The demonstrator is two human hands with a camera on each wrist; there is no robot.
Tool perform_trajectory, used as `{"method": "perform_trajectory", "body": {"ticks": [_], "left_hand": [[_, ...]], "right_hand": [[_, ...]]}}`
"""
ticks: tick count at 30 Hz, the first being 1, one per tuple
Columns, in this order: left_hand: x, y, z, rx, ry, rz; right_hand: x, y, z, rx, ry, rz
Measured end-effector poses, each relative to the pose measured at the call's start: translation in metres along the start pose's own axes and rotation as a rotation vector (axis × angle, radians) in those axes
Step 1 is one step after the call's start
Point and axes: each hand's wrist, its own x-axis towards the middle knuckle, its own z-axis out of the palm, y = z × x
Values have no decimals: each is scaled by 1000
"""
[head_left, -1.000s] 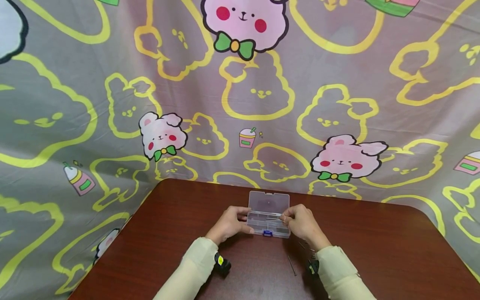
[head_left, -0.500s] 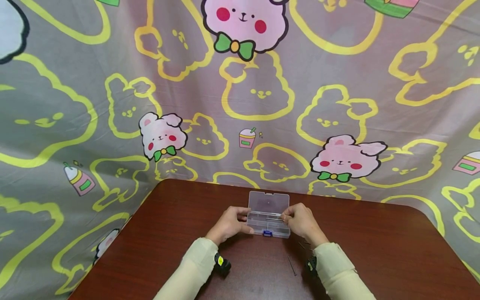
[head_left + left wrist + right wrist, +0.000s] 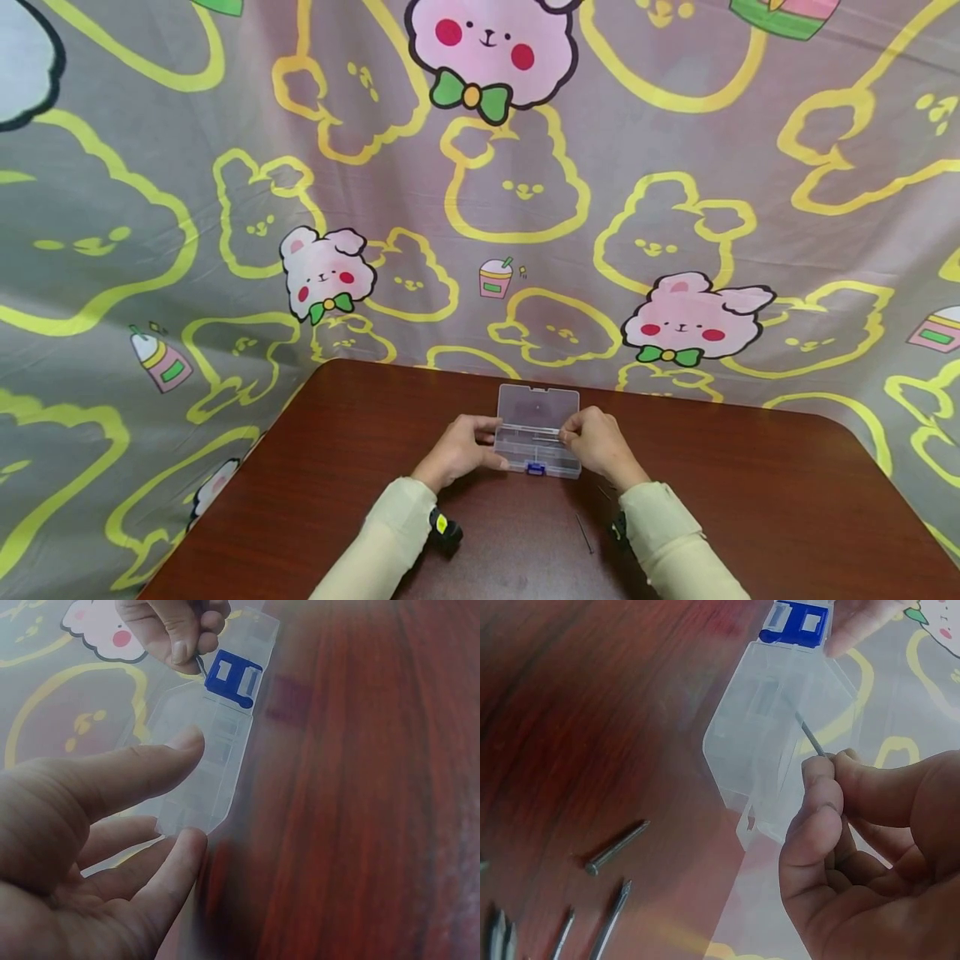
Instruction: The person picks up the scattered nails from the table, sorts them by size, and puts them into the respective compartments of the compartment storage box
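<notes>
A clear plastic compartment box (image 3: 517, 461) with a blue latch (image 3: 536, 469) lies on the table, its lid (image 3: 537, 406) raised at the back. At its left end, my left hand (image 3: 459, 450) holds it between thumb and fingers. My right hand (image 3: 603, 446) is over the box's right side, pinching a thin nail (image 3: 811, 735) between thumb and fingertips. In the right wrist view the nail's free end points into the box; its other end is hidden in the fingers. Another slim metal piece (image 3: 544, 439) shows inside the back compartment.
Several loose nails lie on the dark red-brown table right of and in front of the box, including a long nail (image 3: 585, 533) and a short nail (image 3: 619, 847). A patterned cloth (image 3: 525, 208) hangs behind the table.
My right hand and forearm have shifted slightly left, the sleeve now covering some of the loose nails. My left hand and the box stay in place.
</notes>
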Motion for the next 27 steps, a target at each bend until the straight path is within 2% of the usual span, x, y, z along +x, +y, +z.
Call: {"method": "perform_trajectory", "body": {"ticks": [14,27], "left_hand": [[0,0,0,7,-3,3],[0,-1,0,16,1,4]], "right_hand": [[2,5,-1,-22,14,14],[-9,18,-13,69,37,80]]}}
